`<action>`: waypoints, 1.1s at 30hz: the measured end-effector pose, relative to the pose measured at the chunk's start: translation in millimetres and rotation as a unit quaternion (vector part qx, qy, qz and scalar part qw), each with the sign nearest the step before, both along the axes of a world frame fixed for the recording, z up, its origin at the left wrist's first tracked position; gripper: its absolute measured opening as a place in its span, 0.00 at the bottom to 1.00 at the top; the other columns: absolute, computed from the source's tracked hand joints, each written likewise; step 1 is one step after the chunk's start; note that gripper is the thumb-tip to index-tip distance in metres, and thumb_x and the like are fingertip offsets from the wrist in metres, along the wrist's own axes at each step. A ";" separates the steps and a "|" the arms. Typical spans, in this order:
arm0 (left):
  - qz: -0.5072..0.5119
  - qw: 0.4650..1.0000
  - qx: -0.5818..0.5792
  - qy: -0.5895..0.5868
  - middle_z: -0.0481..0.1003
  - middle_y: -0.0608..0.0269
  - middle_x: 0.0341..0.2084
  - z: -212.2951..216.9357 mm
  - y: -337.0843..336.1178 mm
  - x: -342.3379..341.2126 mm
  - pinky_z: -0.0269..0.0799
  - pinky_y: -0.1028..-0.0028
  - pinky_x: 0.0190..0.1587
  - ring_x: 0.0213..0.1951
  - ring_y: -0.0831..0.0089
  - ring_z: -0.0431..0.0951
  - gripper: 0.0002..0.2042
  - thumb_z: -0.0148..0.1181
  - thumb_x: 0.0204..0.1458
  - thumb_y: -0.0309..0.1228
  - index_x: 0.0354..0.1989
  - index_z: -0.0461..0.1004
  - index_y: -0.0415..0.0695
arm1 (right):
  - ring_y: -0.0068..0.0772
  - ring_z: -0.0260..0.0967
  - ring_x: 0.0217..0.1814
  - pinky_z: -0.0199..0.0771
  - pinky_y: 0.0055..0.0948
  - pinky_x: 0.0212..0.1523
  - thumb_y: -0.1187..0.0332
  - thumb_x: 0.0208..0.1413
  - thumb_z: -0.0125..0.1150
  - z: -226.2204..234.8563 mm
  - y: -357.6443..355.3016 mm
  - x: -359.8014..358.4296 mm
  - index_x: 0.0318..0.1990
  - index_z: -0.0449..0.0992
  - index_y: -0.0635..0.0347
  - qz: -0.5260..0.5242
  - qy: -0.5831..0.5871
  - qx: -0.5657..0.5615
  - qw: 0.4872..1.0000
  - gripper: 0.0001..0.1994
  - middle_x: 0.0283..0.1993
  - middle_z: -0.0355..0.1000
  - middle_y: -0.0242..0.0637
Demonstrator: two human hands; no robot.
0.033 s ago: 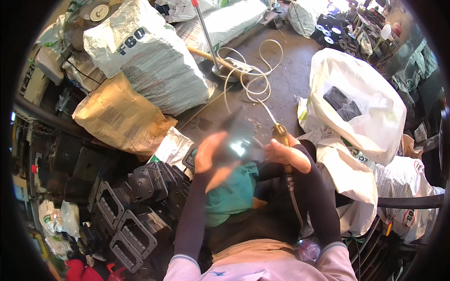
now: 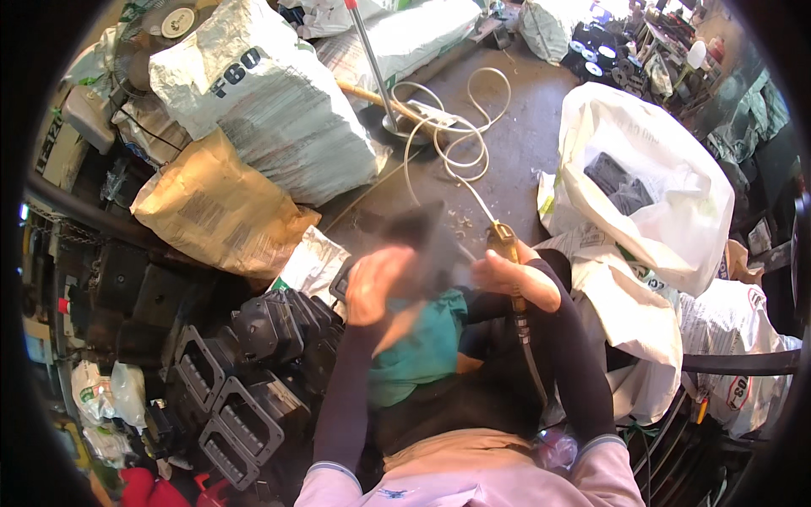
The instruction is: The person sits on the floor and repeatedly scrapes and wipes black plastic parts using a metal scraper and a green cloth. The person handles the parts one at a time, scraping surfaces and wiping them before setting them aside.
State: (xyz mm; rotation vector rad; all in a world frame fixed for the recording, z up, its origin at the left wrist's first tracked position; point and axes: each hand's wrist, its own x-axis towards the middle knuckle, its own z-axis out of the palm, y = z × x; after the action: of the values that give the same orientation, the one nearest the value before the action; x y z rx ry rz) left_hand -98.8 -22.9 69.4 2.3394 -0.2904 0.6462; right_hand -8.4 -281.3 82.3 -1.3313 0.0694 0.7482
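My left hand [image 2: 372, 283] grips a black plastic part [image 2: 427, 245] above my lap; both are smeared by motion. Its exact shape is too blurred to make out. In my right hand [image 2: 528, 283] is a yellowish air blow gun [image 2: 504, 245], fingers wrapped around it. The gun's thin nozzle points left at the black part, and a hose [image 2: 534, 372] runs down from its handle. A green cloth [image 2: 418, 351] lies over my leg below the part. Several black plastic housings [image 2: 245, 431] are piled by my left arm.
An open white sack [image 2: 710, 228] with black pieces stands at the right. A brown paper bag [image 2: 207, 207] and a large white sack [image 2: 279, 127] stand at the left. A thin white hose [image 2: 484, 165] lies looped on the floor ahead, near a metal pole [image 2: 369, 59].
The black part has turned in my left hand, and the bright glare on it is gone. My right hand with the blow gun has barely moved.
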 end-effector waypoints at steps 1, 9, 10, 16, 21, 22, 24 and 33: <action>0.017 0.996 0.091 -0.005 0.73 0.54 0.48 5.1 -1.5 -16.8 0.64 0.56 0.59 0.51 0.55 0.73 0.38 0.71 0.28 0.27 0.58 0.73 0.48 | 0.30 0.75 0.46 0.77 0.31 0.49 0.63 0.63 0.62 0.6 3.4 -5.2 0.56 0.67 0.60 0.039 -0.003 0.057 0.998 0.19 0.45 0.75 0.38; 0.046 0.967 0.225 0.114 0.65 0.50 0.59 -17.0 -14.1 -68.3 0.49 0.45 0.67 0.62 0.52 0.63 0.38 0.73 0.34 0.35 0.62 0.71 0.54 | 0.35 0.70 0.56 0.70 0.35 0.56 0.62 0.57 0.66 -18.3 53.0 -14.8 0.63 0.66 0.61 0.130 -0.131 -0.076 0.980 0.28 0.58 0.70 0.44; 0.039 0.967 0.202 0.149 0.63 0.49 0.62 -19.1 -14.1 -72.9 0.47 0.43 0.68 0.64 0.50 0.62 0.40 0.75 0.37 0.41 0.65 0.68 0.55 | 0.37 0.70 0.58 0.69 0.36 0.57 0.62 0.57 0.66 -20.2 55.4 -15.0 0.63 0.66 0.61 0.144 -0.150 -0.097 0.973 0.29 0.59 0.70 0.45; 0.245 0.939 -0.221 0.103 0.54 0.43 0.69 -35.6 8.5 -93.5 0.46 0.56 0.72 0.71 0.54 0.53 0.47 0.63 0.55 0.54 0.74 0.46 0.42 | 0.39 0.67 0.61 0.68 0.35 0.59 0.62 0.55 0.67 -22.1 61.0 -20.0 0.64 0.65 0.61 0.133 -0.218 -0.161 0.953 0.30 0.59 0.70 0.45; 0.141 0.822 -0.465 0.297 0.76 0.58 0.50 -46.8 19.3 -96.2 0.68 0.71 0.55 0.49 0.70 0.75 0.27 0.62 0.59 0.37 0.63 0.64 0.35 | 0.27 0.70 0.54 0.70 0.27 0.55 0.67 0.58 0.67 -22.0 64.0 -20.4 0.65 0.64 0.64 0.137 -0.219 -0.155 0.953 0.29 0.54 0.72 0.39; 0.140 0.806 -0.506 0.272 0.75 0.58 0.50 -46.9 16.7 -95.6 0.68 0.72 0.55 0.49 0.70 0.75 0.27 0.62 0.59 0.36 0.63 0.64 0.35 | 0.26 0.70 0.53 0.70 0.26 0.55 0.68 0.58 0.66 -21.6 63.6 -19.2 0.65 0.64 0.64 0.146 -0.223 -0.155 0.951 0.28 0.53 0.73 0.39; 0.124 0.775 -0.584 0.208 0.75 0.56 0.50 -45.2 12.7 -88.4 0.68 0.73 0.56 0.50 0.70 0.75 0.26 0.62 0.59 0.35 0.62 0.64 0.35 | 0.25 0.71 0.52 0.70 0.26 0.55 0.70 0.60 0.64 -18.4 59.4 -17.6 0.65 0.64 0.64 0.135 -0.212 -0.065 0.966 0.27 0.52 0.73 0.38; 0.017 0.692 -0.712 0.120 0.71 0.51 0.55 -44.2 43.8 -3.1 0.70 0.56 0.60 0.56 0.57 0.74 0.26 0.52 0.65 0.44 0.65 0.61 0.40 | 0.25 0.73 0.44 0.74 0.27 0.47 0.70 0.62 0.59 26.9 16.5 -52.0 0.65 0.64 0.62 0.110 -0.209 -0.230 0.944 0.24 0.42 0.75 0.37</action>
State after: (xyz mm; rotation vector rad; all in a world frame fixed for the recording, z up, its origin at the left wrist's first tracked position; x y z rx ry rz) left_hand -101.9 20.9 25.1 0.8535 0.3239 0.3104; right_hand -60.4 -264.8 109.2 -1.9461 -0.2635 0.6393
